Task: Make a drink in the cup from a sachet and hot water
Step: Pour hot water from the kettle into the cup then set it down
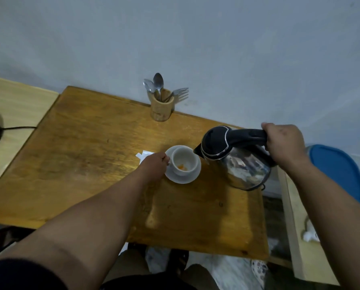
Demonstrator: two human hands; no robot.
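Wooden table [91, 164]: right hand [283, 145] grips kettle [235, 160]; left hand [156, 164] pinches cup [184, 161].

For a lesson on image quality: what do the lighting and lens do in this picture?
Head view: dim, bluish light; a soft glare streak on the brown wooden table; reflections on the shiny steel kettle; wide-angle bending of the table edges; both forearms look stretched.

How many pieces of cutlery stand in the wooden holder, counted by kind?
In the wooden holder:
Spoons: 2
Forks: 2, overlapping, so the count is less sure
Total: 4
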